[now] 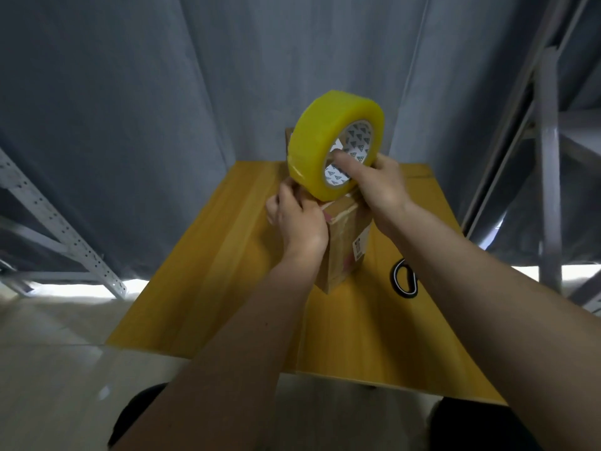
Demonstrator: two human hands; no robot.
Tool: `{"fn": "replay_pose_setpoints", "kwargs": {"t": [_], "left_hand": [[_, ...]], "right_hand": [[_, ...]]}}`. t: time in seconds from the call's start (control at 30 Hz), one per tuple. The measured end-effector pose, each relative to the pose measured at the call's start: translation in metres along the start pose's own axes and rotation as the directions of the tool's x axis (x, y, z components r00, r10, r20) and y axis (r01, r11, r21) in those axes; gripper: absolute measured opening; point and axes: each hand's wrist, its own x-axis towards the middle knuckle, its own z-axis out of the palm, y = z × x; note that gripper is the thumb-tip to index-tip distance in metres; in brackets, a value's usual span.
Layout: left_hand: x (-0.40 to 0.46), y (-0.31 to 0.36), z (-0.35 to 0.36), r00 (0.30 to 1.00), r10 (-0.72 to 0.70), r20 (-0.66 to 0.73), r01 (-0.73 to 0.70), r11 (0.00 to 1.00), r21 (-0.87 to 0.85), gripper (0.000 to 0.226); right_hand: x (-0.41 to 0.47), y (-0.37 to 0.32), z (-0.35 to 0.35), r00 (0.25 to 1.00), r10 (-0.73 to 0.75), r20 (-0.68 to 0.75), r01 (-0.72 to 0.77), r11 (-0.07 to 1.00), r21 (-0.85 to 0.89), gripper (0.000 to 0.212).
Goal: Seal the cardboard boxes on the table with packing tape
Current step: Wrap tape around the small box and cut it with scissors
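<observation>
The box [344,242] stood on the yellow counter [201,271], roughly at its middle, with one corner turned toward the camera and a white label [359,247] on its right face. Just above its top hung the tape roll [335,144], a thick yellow roll on edge with a white patterned core. The right hand [377,183] gripped the roll, thumb hooked into the core and fingers wrapped behind the rim. The left hand [297,219] was curled closed at the roll's lower left edge, fingertips pinched against the tape there; whether it held a loose end could not be told. A second box [287,138] showed only as a sliver behind the roll. To the right of the near box, partly hidden by the right forearm, a black looped object [403,281] lay on the counter. Grey curtains [130,109] hung behind, with metal shelving frames [548,157] at both sides.
</observation>
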Motion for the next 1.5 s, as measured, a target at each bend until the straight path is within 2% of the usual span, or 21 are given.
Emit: {"fn": "replay_pose_setpoints", "kwargs": {"t": [0.13, 0.23, 0.37, 0.43, 0.5, 0.57, 0.67, 0.77, 0.83, 0.9, 0.97, 1.0, 1.2, 1.3, 1.4, 1.5], "left_hand": [[-0.001, -0.002, 0.001, 0.996, 0.050, -0.079, -0.045, 0.997, 0.067, 0.026], [-0.003, 0.002, 0.005, 0.994, 0.006, -0.111, -0.003, 1.000, 0.026, 0.022], [-0.007, 0.007, 0.011, 0.982, -0.033, -0.184, 0.029, 0.999, -0.028, 0.024], [-0.009, 0.007, 0.015, 0.974, -0.012, -0.226, 0.009, 1.000, -0.017, 0.025], [-0.010, 0.008, 0.018, 0.973, 0.048, -0.228, -0.051, 0.999, -0.009, 0.026], [-0.011, 0.009, 0.020, 0.975, 0.080, -0.209, -0.086, 0.996, -0.018, 0.029], [-0.013, 0.009, 0.025, 0.963, 0.024, -0.270, -0.030, 0.999, -0.019, 0.028], [-0.017, 0.012, 0.032, 0.936, -0.043, -0.349, 0.038, 0.999, -0.020, 0.032], [-0.020, 0.013, 0.036, 0.925, -0.055, -0.376, 0.048, 0.998, -0.030, 0.036], [-0.021, 0.013, 0.039, 0.920, -0.073, -0.386, 0.061, 0.997, -0.045, 0.039], [-0.023, 0.013, 0.042, 0.915, -0.088, -0.393, 0.071, 0.996, -0.057, 0.039], [-0.024, 0.014, 0.043, 0.914, -0.091, -0.395, 0.074, 0.996, -0.058, 0.039], [-0.020, 0.011, 0.037, 0.948, -0.089, -0.304, 0.099, 0.995, 0.016, 0.038], [-0.014, 0.011, 0.028, 0.966, -0.120, -0.230, 0.115, 0.993, -0.034, 0.034], [-0.013, 0.012, 0.021, 0.976, -0.135, -0.170, 0.121, 0.988, -0.093, 0.030], [-0.008, 0.014, 0.014, 0.979, -0.169, -0.114, 0.149, 0.975, -0.165, 0.024]], "right_hand": [[-0.001, 0.002, -0.009, 0.996, 0.036, 0.077, -0.035, 0.999, -0.005, 0.031], [-0.001, 0.007, -0.013, 0.999, 0.030, 0.014, -0.030, 0.999, -0.027, 0.027], [-0.005, 0.014, -0.017, 0.999, 0.025, -0.041, -0.026, 0.999, -0.033, 0.042], [-0.007, 0.020, -0.024, 0.990, 0.027, -0.137, -0.034, 0.998, -0.047, 0.033], [-0.007, 0.027, -0.037, 0.968, 0.059, -0.243, -0.084, 0.992, -0.097, 0.014], [-0.009, 0.038, -0.050, 0.953, 0.134, -0.272, -0.173, 0.977, -0.125, 0.019], [-0.010, 0.056, -0.064, 0.946, 0.201, -0.255, -0.265, 0.932, -0.248, 0.023], [-0.011, 0.072, -0.074, 0.949, 0.195, -0.248, -0.294, 0.832, -0.470, 0.014], [-0.016, 0.083, -0.081, 0.967, 0.175, -0.186, -0.255, 0.627, -0.736, 0.012], [-0.024, 0.091, -0.087, 0.976, 0.177, -0.131, -0.186, 0.347, -0.919, 0.014], [-0.033, 0.094, -0.090, 0.979, 0.169, -0.112, -0.140, 0.160, -0.977, 0.018], [-0.035, 0.095, -0.090, 0.982, 0.161, -0.101, -0.122, 0.127, -0.984, 0.019], [-0.039, 0.094, -0.090, 0.993, 0.121, 0.007, -0.011, 0.150, -0.989, 0.028], [-0.042, 0.096, -0.093, 0.991, 0.083, -0.101, -0.109, 0.096, -0.989, 0.028], [-0.040, 0.095, -0.095, 0.967, 0.146, -0.209, -0.224, 0.093, -0.970, 0.033], [-0.036, 0.090, -0.097, 0.955, 0.213, -0.205, -0.235, 0.127, -0.964, 0.030]]}}
